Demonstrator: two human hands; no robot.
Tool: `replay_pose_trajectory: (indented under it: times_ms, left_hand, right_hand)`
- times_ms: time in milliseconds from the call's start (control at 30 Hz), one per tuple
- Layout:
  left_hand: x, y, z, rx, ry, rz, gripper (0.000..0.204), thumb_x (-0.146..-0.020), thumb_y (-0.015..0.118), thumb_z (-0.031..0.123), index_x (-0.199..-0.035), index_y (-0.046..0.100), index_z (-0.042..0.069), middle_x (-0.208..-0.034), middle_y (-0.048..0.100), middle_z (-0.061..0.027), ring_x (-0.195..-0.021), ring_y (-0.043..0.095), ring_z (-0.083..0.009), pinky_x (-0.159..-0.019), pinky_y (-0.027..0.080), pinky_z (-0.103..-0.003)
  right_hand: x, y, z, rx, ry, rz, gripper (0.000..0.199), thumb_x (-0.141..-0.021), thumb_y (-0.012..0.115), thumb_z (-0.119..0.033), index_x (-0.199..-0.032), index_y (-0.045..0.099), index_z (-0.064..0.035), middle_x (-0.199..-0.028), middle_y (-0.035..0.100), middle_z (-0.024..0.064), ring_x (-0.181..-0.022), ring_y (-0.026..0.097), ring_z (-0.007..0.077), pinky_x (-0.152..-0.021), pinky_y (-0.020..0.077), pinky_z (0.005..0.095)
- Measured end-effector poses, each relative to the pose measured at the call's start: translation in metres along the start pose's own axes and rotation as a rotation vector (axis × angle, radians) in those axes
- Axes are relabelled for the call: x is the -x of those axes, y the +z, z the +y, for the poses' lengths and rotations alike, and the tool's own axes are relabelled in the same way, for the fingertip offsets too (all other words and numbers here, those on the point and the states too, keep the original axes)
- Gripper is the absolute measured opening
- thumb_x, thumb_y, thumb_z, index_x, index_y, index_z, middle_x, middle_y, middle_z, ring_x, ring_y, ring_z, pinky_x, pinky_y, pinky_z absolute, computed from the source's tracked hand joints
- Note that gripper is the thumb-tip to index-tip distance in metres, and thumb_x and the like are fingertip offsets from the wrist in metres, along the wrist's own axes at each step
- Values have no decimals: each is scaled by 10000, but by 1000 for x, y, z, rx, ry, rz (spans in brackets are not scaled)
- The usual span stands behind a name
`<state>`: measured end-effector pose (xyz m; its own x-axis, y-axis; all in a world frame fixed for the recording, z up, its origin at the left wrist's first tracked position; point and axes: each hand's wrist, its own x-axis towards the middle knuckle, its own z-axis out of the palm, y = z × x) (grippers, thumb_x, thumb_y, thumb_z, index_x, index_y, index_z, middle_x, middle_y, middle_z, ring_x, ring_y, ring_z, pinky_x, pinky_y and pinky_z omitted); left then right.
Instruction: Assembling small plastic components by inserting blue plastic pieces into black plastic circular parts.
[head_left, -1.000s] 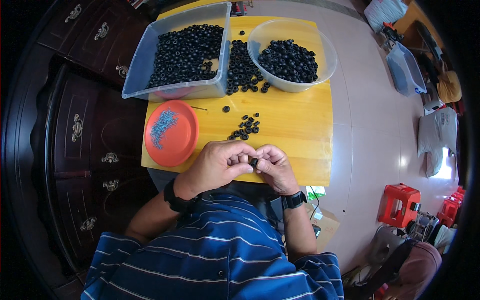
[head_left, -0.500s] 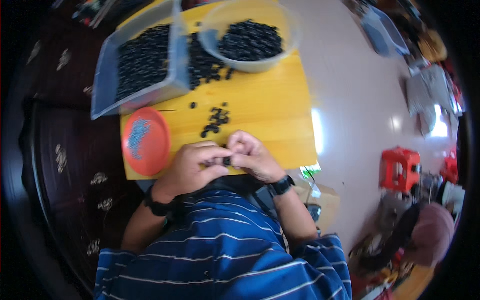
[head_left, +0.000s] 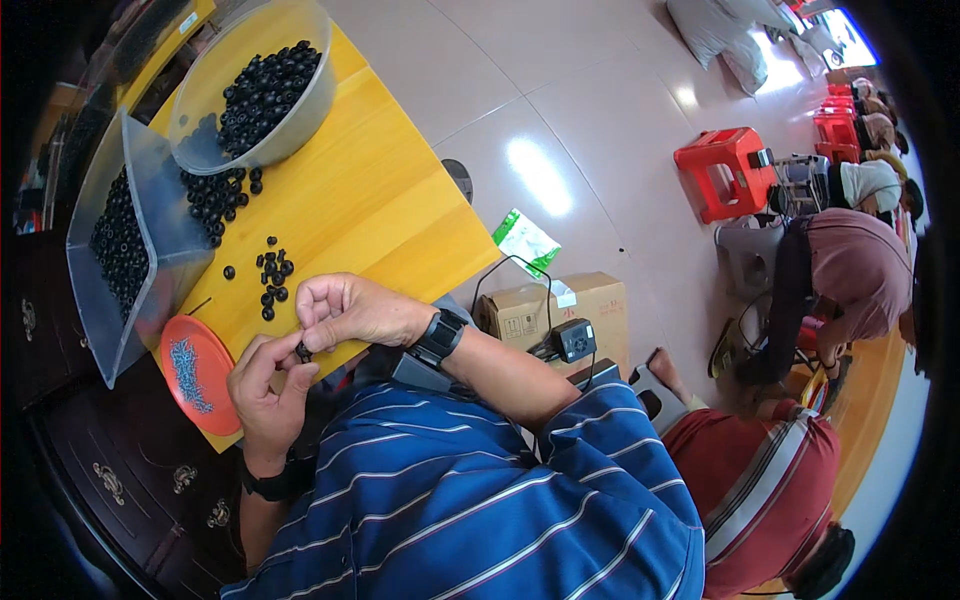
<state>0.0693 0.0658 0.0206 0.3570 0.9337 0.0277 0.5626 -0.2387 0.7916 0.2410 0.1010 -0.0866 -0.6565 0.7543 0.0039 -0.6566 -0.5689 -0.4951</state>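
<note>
Over the near edge of the yellow table (head_left: 375, 165), my left hand (head_left: 268, 395) and my right hand (head_left: 350, 312) meet. A small black round part (head_left: 303, 352) is pinched between their fingertips; the fingers cover much of it. Just beyond my hands lies a loose group of small black parts (head_left: 272, 275), some with a hole through the middle. To the left of my left hand sits an orange plate (head_left: 215, 360) with a heap of small blue-grey screws (head_left: 187, 378). A thin dark rod (head_left: 200, 307) lies beside the plate.
A clear bin (head_left: 180, 250) and a translucent bowl (head_left: 318, 110) hold many black parts, with more spilled between them. A cardboard box (head_left: 600, 300) with a black device (head_left: 574, 341) stands to my right. Beyond are a red stool (head_left: 725, 172) and other people seated at a table.
The view has swung to the right, so the table now sits further left and more people show. My hands stay together around a small black part.
</note>
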Motion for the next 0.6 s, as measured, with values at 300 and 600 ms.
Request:
replay_pose_trajectory:
  times_ms: [300, 600]
  left_hand:
    - [-1, 0, 11, -125, 22, 11, 260, -806, 750, 34, -1052, 685, -21, -743, 500, -52, -657, 495, -156, -612, 402, -289]
    - [-5, 2, 13, -48, -46, -16, 286, -864, 748, 127, -1089, 674, -32, -827, 555, -50, -733, 524, -149, -665, 415, -274]
  right_hand:
    - [1, 2, -1, -8, -8, -54, 160, -898, 756, -80, -896, 596, -84, -785, 651, -36, -687, 600, 33, -640, 479, 180]
    - [0, 0, -1, -35, -36, -82, 217, -910, 763, -147, -883, 555, -91, -758, 563, -54, -677, 542, 50, -628, 455, 200]
